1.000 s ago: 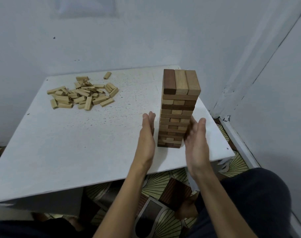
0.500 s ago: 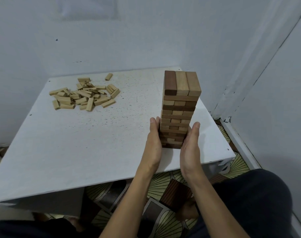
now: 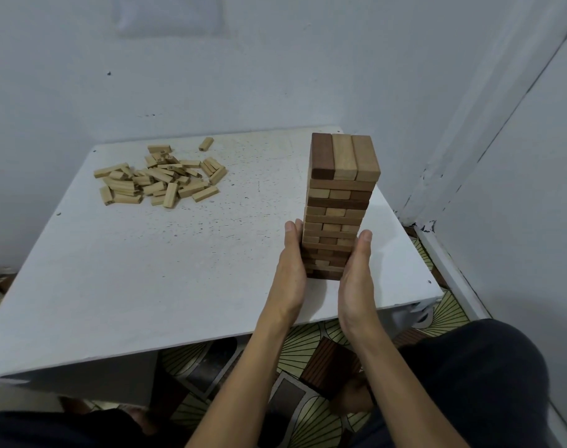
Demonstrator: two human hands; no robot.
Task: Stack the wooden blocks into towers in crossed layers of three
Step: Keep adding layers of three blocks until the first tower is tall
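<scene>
Left hand (image 3: 290, 273) and right hand (image 3: 356, 279): flat, fingers straight, palms pressed to opposite lower sides of tower (image 3: 338, 202); tower: upright between the palms, crossed three-block layers, mixed dark and pale wood; loose blocks (image 3: 159, 181): heaped well away, far-left.

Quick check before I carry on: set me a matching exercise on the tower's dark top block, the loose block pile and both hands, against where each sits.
Things:
1. dark top block
2. loose block pile
3. left hand
4. right hand

Places:
A. flat against the right side of the tower, low down
B. far left part of the table
C. leftmost in the tower's top layer
D. flat against the tower's left side, low down

Pairs: 1-C, 2-B, 3-D, 4-A
</scene>
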